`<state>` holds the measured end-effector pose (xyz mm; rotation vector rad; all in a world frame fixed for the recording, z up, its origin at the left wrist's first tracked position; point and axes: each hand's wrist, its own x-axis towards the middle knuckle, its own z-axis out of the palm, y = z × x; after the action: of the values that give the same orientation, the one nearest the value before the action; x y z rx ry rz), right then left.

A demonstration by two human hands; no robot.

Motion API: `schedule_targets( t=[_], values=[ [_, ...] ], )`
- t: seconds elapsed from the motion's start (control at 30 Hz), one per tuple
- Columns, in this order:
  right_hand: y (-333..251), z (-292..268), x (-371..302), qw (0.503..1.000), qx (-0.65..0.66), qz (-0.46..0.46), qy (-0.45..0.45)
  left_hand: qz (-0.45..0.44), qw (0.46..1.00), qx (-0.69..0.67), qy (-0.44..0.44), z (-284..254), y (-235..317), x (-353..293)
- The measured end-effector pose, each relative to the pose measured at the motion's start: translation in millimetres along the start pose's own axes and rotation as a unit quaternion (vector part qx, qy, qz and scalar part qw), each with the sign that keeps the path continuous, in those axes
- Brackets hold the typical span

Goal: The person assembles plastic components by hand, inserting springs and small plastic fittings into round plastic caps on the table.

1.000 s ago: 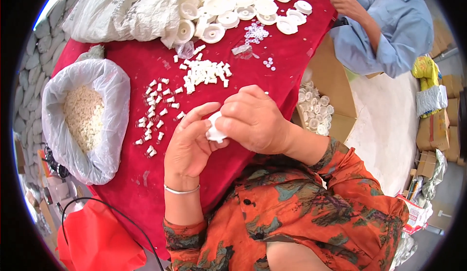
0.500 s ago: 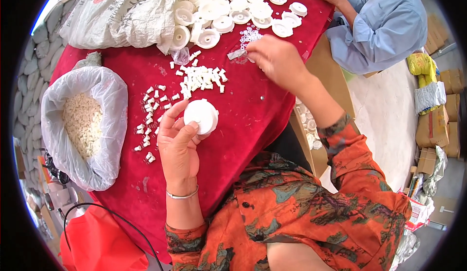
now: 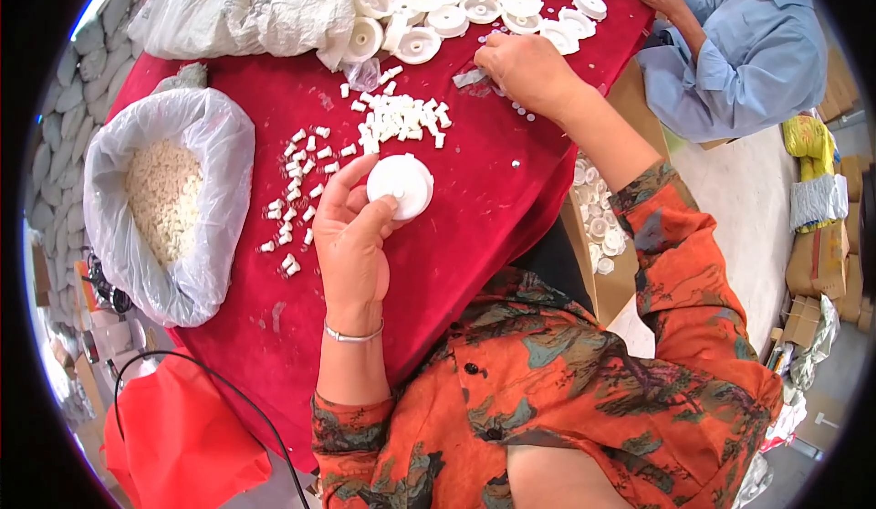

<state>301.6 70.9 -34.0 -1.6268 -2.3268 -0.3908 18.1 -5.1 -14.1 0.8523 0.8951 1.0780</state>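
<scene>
The left hand (image 3: 351,235) stays clamped on one white round cap (image 3: 400,186) above the red bench (image 3: 474,208). The right hand (image 3: 525,66) has left it and now reaches far out, fingers pinching among tiny beads (image 3: 520,112), likely fetching the next part. One clear bag (image 3: 164,203) of white bits lies left; loose white pegs (image 3: 401,118) are too many to count.

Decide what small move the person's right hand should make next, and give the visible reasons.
Probably pinch up one of the tiny clear beads and carry it back to the round white plastic disc. The right hand rests fingers-down on the red tablecloth among those bits, while the left hand holds the disc up, face showing, as if waiting.
</scene>
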Motion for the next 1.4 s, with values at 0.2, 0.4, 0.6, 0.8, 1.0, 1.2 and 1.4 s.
schedule_targets(
  t=[0.2, 0.4, 0.6, 0.8, 1.0, 1.2, 1.4],
  values=[
    [-6, -4, 4, 1.0, -0.022, 0.002, -0.007, 0.008, 1.0, -0.019, 0.014, 2, 1, -1],
    [-98, -68, -21, 0.879, 0.476, -0.035, 0.017, 0.034, 0.999, -0.017, 0.005, -2, 2, -1],
    [-139, -54, -29, 0.882, 0.466, -0.019, 0.067, 0.068, 0.997, 0.026, 0.021, 1, 2, -2],
    [-141, -49, -23, 0.91, 0.388, -0.031, 0.145, 0.064, 0.997, 0.023, 0.033, 3, 5, -4],
    [-151, -45, -23, 0.897, 0.405, -0.032, 0.176, 0.067, 0.997, 0.016, 0.037, 0, 3, -2],
    [-152, -42, -25, 0.899, 0.398, 0.009, 0.182, 0.061, 0.998, 0.021, 0.015, -2, 3, -2],
    [-153, -41, -25, 0.865, 0.473, 0.007, 0.166, 0.046, 0.999, -0.027, 0.002, -7, 5, 0]
  ],
)
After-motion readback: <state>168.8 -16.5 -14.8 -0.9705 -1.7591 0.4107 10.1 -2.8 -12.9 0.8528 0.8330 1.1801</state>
